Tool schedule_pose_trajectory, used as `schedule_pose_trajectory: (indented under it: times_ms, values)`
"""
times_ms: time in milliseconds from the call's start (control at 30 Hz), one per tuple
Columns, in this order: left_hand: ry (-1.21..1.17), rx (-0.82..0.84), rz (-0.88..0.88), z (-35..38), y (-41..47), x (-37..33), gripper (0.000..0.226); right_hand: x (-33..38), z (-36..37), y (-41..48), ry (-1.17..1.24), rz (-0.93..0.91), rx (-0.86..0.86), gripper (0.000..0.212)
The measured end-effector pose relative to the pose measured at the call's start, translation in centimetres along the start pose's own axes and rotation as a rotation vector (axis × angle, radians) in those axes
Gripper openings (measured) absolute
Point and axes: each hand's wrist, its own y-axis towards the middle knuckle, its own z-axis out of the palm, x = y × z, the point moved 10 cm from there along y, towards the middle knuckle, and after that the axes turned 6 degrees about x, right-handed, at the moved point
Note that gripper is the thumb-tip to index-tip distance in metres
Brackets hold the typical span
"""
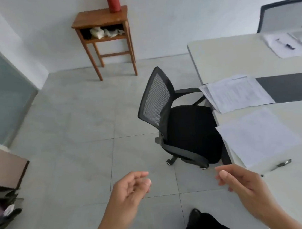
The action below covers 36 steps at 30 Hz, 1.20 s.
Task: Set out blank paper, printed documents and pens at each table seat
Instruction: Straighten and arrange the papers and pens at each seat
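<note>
On the white table [220, 61] at the right lie a stack of blank paper [259, 137] near its front edge and a pile of printed documents [236, 92] behind it. A pen [280, 165] lies just in front of the blank stack. At the far seat, more sheets [285, 46] carry another pen [287, 45]. My left hand [129, 190] hangs over the floor, fingers loosely curled, holding nothing. My right hand [245, 186] hovers at the table's near corner, left of the pen, also holding nothing.
A black mesh office chair [181, 126] stands at the table's end, turned aside. Another chair [284, 15] sits behind the table. A wooden side table [102, 21] with a red bottle [112, 0] stands at the wall. Bags [4, 211] lie at the left edge.
</note>
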Motion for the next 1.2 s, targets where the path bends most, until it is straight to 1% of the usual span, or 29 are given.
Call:
schedule_pose_trajectory:
  times_ms: [100, 133, 233, 300, 333, 433, 533, 567, 600, 700, 733, 900, 967, 1067, 1200]
  values:
    - [0.048, 0.151, 0.009, 3.1, 5.0, -2.2, 0.048, -1.5, -2.8, 0.4, 0.034, 0.067, -0.126, 0.067]
    - [0.069, 0.194, 0.009, 4.3, 6.6, -2.8, 0.05, -2.1, -3.7, 0.9, 0.053, 0.087, -0.163, 0.068]
    - [0.138, 0.295, 0.002, 7.9, 10.9, -4.2, 0.046, -3.8, -6.9, 2.8, 0.077, 0.121, -0.273, 0.069]
    - [0.182, 0.339, -0.009, 10.0, 13.4, -5.5, 0.046, -4.3, -8.9, 4.7, 0.102, 0.133, -0.32, 0.066]
    - [0.201, 0.357, -0.009, 10.7, 14.6, -6.4, 0.047, -4.1, -9.6, 5.9, 0.118, 0.13, -0.34, 0.059]
    - [0.268, 0.39, -0.002, 12.4, 19.1, -8.6, 0.044, -4.3, -11.7, 9.7, 0.137, 0.147, -0.359, 0.012]
    - [0.335, 0.459, -0.038, 14.2, 22.4, -9.9, 0.044, -5.1, -13.2, 12.0, 0.15, 0.187, -0.37, 0.009]
    - [0.351, 0.478, -0.042, 14.9, 23.4, -10.6, 0.041, -5.3, -13.7, 12.4, 0.167, 0.196, -0.388, 0.012]
    - [0.371, 0.494, -0.04, 15.6, 24.5, -11.2, 0.036, -5.5, -14.2, 12.8, 0.175, 0.211, -0.406, 0.014]
    - [0.413, 0.543, -0.023, 18.1, 29.2, -12.3, 0.015, -7.2, -15.7, 13.9, 0.199, 0.275, -0.469, 0.009]
    - [0.438, 0.565, -0.022, 19.0, 30.9, -12.6, 0.014, -7.7, -16.3, 14.3, 0.201, 0.296, -0.49, 0.009]
    - [0.575, 0.676, -0.003, 24.2, 40.5, -14.5, 0.017, -9.6, -17.7, 15.6, 0.198, 0.427, -0.605, 0.008]
    - [0.643, 0.698, 0.034, 26.8, 45.3, -15.1, 0.021, -9.8, -18.4, 16.5, 0.19, 0.47, -0.647, 0.008]
    - [0.711, 0.69, 0.089, 31.4, 51.8, -15.8, 0.03, -10.6, -19.3, 18.1, 0.149, 0.534, -0.662, 0.007]
    - [0.908, 0.645, 0.122, 36.4, 58.1, -14.2, 0.048, -11.9, -19.7, 19.8, 0.11, 0.596, -0.662, 0.005]
